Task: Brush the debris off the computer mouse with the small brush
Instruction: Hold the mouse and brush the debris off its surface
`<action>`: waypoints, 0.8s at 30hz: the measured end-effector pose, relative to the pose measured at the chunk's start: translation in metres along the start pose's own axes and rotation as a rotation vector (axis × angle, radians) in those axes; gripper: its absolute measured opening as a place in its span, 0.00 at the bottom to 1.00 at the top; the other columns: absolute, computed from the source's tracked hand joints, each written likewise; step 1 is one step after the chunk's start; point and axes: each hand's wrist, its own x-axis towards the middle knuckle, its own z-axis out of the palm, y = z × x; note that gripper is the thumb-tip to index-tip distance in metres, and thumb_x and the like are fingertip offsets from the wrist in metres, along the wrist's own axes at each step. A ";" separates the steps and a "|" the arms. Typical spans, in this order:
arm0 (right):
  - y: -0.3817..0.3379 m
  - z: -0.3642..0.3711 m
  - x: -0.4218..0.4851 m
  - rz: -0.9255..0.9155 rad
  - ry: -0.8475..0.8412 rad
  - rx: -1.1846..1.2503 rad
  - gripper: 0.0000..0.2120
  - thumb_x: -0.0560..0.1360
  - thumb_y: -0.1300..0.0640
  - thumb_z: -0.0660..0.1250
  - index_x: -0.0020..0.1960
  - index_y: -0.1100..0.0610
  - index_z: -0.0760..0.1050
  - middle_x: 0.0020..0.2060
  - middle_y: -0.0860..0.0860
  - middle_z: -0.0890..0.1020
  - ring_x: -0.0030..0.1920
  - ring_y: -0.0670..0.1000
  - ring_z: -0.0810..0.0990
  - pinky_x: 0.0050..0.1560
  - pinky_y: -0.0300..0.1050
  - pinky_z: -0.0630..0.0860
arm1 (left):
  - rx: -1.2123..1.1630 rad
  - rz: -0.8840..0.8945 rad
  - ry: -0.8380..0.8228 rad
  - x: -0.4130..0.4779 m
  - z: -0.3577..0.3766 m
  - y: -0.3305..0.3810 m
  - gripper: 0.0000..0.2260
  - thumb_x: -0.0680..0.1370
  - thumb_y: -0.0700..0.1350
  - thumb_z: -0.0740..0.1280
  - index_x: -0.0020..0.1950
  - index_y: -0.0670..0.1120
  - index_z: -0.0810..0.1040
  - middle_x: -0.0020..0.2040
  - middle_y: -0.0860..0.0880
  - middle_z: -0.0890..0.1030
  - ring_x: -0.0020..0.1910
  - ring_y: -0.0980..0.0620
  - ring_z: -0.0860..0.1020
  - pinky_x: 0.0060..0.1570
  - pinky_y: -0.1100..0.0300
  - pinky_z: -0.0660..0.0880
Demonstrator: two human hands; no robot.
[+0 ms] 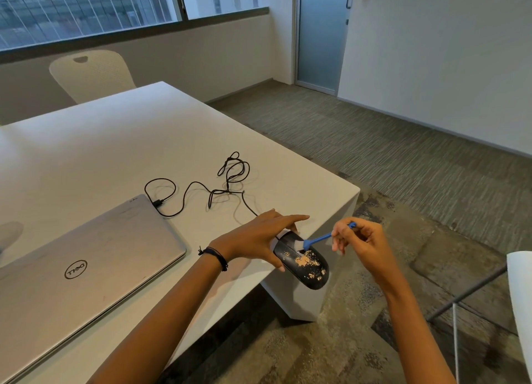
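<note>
Here the left hand holds the black computer mouse out past the near corner of the white desk, so most of its body hangs over the carpet rather than the desktop. The left grip is closed on the mouse: the thumb presses its near side, and the fingers reach over its far end. Pale tan debris lies scattered over the top of the mouse, thickest across its middle and thinning toward its rounded near end. The right hand, just right of the mouse, pinches the handle of the small blue brush between thumb and fingertips, a closed grip on the brush. The bristles touch the top of the mouse near its far end, beside the left hand. The black cable runs from the far end of the mouse across the desk in loose loops. Left of the mouse, a closed silver laptop lies flat on the desk.
</note>
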 end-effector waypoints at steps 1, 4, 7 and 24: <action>0.000 -0.002 0.000 0.006 0.005 -0.002 0.12 0.74 0.60 0.61 0.38 0.67 0.77 0.25 0.57 0.79 0.26 0.52 0.75 0.27 0.40 0.74 | -0.003 0.000 0.002 0.000 0.000 0.000 0.43 0.67 0.50 0.75 0.73 0.52 0.51 0.62 0.49 0.73 0.54 0.57 0.64 0.53 0.72 0.58; -0.001 -0.010 -0.001 0.010 0.015 -0.025 0.13 0.74 0.60 0.60 0.36 0.65 0.76 0.23 0.54 0.77 0.25 0.51 0.74 0.25 0.40 0.72 | -0.013 -0.003 0.006 -0.001 0.000 0.000 0.42 0.67 0.49 0.74 0.73 0.52 0.52 0.61 0.49 0.72 0.55 0.56 0.64 0.54 0.72 0.58; -0.003 -0.015 -0.001 -0.003 0.052 -0.033 0.13 0.75 0.60 0.60 0.35 0.65 0.75 0.23 0.52 0.76 0.25 0.48 0.74 0.25 0.40 0.71 | -0.025 -0.011 0.009 0.000 0.001 0.000 0.42 0.67 0.49 0.75 0.73 0.52 0.52 0.61 0.48 0.72 0.56 0.54 0.65 0.55 0.71 0.58; 0.011 -0.016 -0.006 0.032 0.081 0.033 0.11 0.73 0.59 0.62 0.38 0.65 0.78 0.28 0.56 0.82 0.29 0.55 0.78 0.30 0.42 0.76 | -0.047 -0.017 -0.014 0.002 0.001 -0.002 0.43 0.67 0.49 0.75 0.72 0.53 0.51 0.61 0.48 0.72 0.56 0.54 0.65 0.56 0.67 0.59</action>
